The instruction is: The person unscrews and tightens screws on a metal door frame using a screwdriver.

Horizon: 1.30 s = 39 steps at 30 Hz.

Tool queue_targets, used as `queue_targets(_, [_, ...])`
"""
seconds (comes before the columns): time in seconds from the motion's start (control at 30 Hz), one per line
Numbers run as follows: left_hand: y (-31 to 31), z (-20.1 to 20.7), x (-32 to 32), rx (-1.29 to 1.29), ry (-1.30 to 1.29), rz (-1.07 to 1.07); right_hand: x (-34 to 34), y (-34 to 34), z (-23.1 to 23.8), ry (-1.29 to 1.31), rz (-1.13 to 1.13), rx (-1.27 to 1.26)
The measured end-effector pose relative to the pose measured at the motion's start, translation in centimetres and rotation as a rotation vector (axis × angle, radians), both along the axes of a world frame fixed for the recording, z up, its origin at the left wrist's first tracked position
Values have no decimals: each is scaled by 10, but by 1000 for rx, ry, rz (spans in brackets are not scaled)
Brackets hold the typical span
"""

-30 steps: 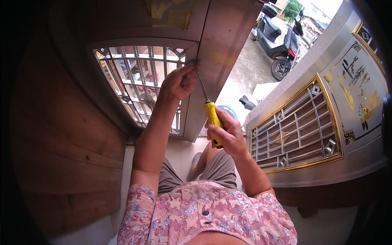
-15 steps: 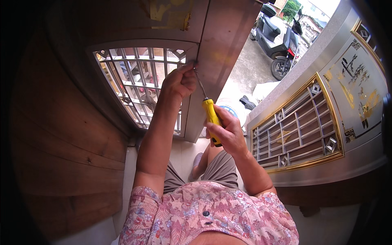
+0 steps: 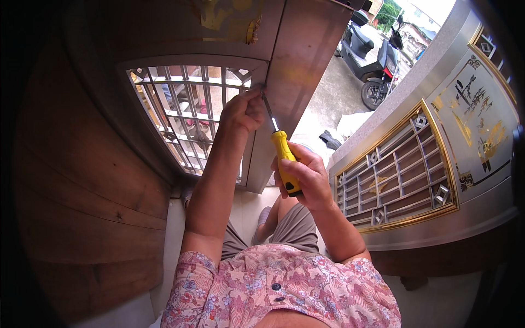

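My right hand (image 3: 307, 176) is wrapped round the yellow handle of a screwdriver (image 3: 283, 156), its black butt end toward me. The metal shaft slants up and left to the edge of a metal door (image 3: 306, 52). There the tip meets the fingertips of my left hand (image 3: 244, 112), which are pinched together against the door. Whatever those fingers hold, if anything, is too small and hidden to make out. Left of that hand is the door's barred window (image 3: 186, 102).
A second door leaf (image 3: 394, 169) with a gold-trimmed grille stands on the right. Brown wooden panelling (image 3: 98, 218) rises on the left. Beyond the doorway a scooter (image 3: 377, 65) is parked, with a dark cloth item (image 3: 330, 139) on something pale nearer the threshold.
The view has shifted slightly. Both hands stay at the same spot on the door, and the screwdriver handle has turned a little in my right hand.
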<state>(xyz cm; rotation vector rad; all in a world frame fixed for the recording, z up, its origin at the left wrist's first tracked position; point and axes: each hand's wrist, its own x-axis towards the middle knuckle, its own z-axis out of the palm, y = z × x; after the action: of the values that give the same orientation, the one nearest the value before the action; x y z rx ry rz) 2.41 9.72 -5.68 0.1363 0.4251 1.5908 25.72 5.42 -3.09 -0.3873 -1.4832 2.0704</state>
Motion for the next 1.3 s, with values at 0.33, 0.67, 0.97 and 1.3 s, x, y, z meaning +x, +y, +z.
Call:
queue_targets(0.33, [2, -6, -1, 54, 25, 42, -6, -8, 1, 163, 58, -322])
queue_targets(0.67, [-1, -5, 4, 117, 94, 74, -10, -16, 0, 158, 26, -285])
queue_targets(0.97, [-1, -9, 11, 103, 82, 86, -10, -18, -2, 148, 1, -293])
queue_targets(1.3, [-2, -4, 9, 69, 92, 55, 17, -17, -17, 119, -95, 2])
